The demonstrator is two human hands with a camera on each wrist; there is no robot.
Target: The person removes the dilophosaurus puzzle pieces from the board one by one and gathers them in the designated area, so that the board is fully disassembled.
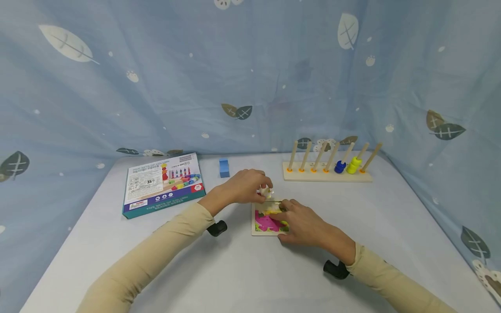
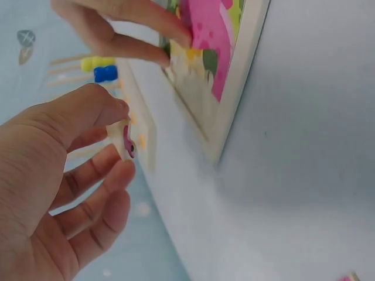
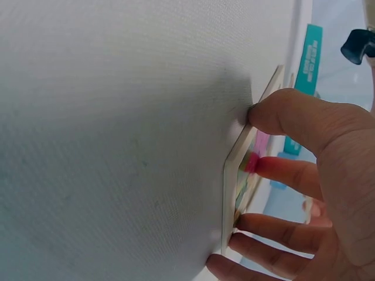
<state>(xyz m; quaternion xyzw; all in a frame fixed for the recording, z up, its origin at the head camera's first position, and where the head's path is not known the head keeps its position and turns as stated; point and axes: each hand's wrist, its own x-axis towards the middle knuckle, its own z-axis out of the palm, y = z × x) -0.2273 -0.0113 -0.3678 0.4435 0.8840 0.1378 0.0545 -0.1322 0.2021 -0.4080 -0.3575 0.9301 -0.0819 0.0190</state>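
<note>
My left hand [image 1: 245,186] pinches a small jigsaw piece [image 2: 126,140] between thumb and fingers, above the far edge of a wooden puzzle board [image 1: 253,224]. Pink and a dark eye-like spot show on the piece's face. Inside the board's pale frame is a picture with a large pink shape [image 1: 266,222], partly covered by my right hand [image 1: 307,224]. That hand rests on the board's right side. Its thumb touches the frame's near edge, and its index finger [image 3: 290,175] presses on the picture. The other fingertips lie along the frame's right side.
A bead-toy box [image 1: 164,184] lies at the left, with a blue block [image 1: 224,168] beside it. Back right stands a wooden peg rack [image 1: 326,175] bearing blue beads [image 1: 340,167] and yellow beads [image 1: 354,165]. A patterned blue curtain [image 1: 250,78] hangs behind the white table [image 1: 235,278].
</note>
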